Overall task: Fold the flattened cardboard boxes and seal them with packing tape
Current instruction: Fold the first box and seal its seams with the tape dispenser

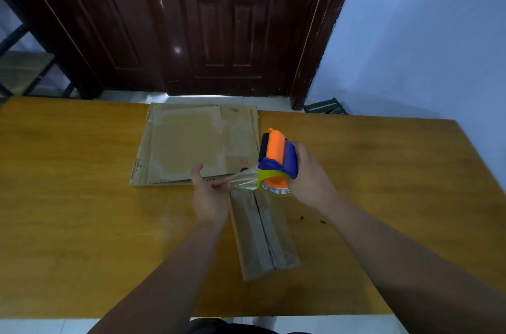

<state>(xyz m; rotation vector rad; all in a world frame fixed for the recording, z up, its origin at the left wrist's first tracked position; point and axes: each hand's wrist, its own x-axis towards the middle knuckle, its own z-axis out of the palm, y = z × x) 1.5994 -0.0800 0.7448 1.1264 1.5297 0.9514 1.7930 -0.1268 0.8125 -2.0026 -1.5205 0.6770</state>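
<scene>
The wooden table (68, 196) shows bare surface across its whole left part, out to the left and near edges. The flattened cardboard box (191, 142) lies left of centre, its far edge at the table's far edge. Just near of its near edge, the left hand (209, 196) pinches the free end of the clear tape (243, 181) with curled fingers, thumb extended. The tape spans rightward to the tape dispenser (276, 158), above the far end of the folded box (262, 232). This narrow box, centre seam upward, stops short of the table's near edge. The right hand (309, 175) is wrapped round the dispenser. Bare tabletop continues to the right edge, with the blue wall (424, 46) beyond.
</scene>
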